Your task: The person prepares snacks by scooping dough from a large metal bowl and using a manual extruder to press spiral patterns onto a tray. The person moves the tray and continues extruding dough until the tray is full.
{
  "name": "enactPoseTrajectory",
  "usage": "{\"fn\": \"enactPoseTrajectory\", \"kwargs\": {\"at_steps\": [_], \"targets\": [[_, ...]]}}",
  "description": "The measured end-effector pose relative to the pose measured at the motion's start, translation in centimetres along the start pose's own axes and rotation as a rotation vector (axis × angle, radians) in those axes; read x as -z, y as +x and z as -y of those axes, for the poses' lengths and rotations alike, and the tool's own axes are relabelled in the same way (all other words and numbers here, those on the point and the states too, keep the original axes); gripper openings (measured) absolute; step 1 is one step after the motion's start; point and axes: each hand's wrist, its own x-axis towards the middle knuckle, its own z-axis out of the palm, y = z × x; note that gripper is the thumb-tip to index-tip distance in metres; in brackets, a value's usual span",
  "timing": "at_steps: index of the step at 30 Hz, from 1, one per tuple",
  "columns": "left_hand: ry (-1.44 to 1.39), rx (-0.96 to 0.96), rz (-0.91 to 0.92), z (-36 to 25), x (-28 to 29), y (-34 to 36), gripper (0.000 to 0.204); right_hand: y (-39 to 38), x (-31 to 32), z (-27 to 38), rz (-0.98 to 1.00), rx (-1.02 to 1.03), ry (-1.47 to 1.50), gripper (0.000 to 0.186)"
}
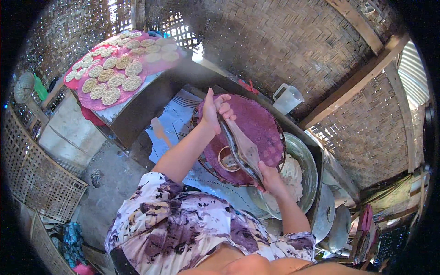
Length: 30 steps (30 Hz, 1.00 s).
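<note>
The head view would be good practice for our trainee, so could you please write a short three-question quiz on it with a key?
1. Which hand or hands grip the long flat object?
2. True or false: the small bowl sits inside the metal basin.
3. What lies on the pink sheet at the upper left?
A) Folded towels
B) Round pale pieces
C) Stacked pitchers

Key:
1. Both: the left hand at its upper end, the right hand at its lower end.
2. False; the small bowl is on the round tray.
3. B
</note>
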Motion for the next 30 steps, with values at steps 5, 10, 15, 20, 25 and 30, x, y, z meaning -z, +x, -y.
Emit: {"fn": "enactPoseTrajectory", "kwargs": {"at_steps": [5, 10, 15, 20, 25, 30], "targets": [[0.061, 0.027, 0.074, -1.2, -1.0, 1.0, 0.055, 0.9, -1.6, 0.0, -0.192, 0.069, -0.029, 0.057], [0.085, 0.061, 0.148, -0.5, -0.7, 2.2, 0.056, 1.3, -1.2, -0.9, -0.406, 0.232, -0.235, 0.055], [0.057, 0.057, 0.294, 0.6, -0.2, 3.1, 0.057, 1.7, -0.3, -2.8, -0.425, 0.234, -0.245, 0.049], [0.142, 0.159, 0.104, 1.3, -4.0, 0.2, 0.064, 1.2, 0.3, -3.7, -0.402, 0.244, -0.113, 0.047], [1.229, 0.404, 0.191, 7.7, 6.1, 0.6, 0.029, 0.8, 0.7, -5.4, -0.441, 0.319, -0.046, 0.043], [1.313, 0.457, 0.273, 5.9, 5.9, -1.4, 0.049, -0.2, -0.2, -3.5, -0.381, 0.201, 0.172, 0.039]]}}
